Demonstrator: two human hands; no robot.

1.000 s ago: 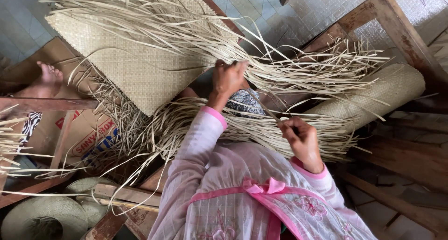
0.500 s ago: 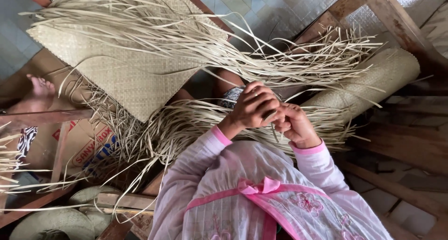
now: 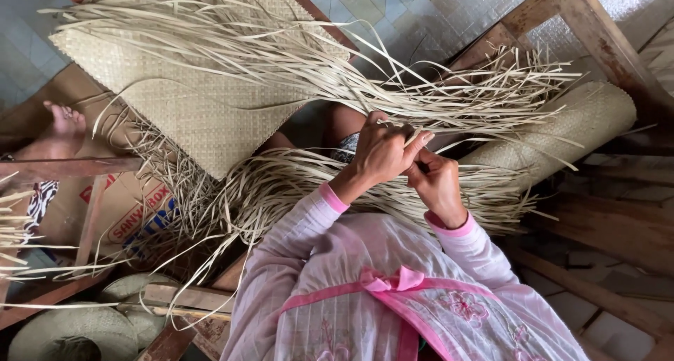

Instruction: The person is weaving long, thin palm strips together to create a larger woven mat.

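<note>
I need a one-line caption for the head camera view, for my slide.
Both hands, left hand and right hand, pinch pale dry straw strips beside a flat woven straw mat.

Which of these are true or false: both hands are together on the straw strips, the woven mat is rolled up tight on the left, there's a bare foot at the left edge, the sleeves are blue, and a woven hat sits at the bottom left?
1. Both hands are together on the straw strips. True: the left hand and right hand meet on the loose straw strips.
2. The woven mat is rolled up on the left. False: the woven mat lies flat there; a rolled mat lies at the right.
3. A bare foot is at the left edge. True: the foot.
4. The sleeves are blue. False: the sleeves are pink.
5. A woven hat sits bottom left. True: the hat.
</note>
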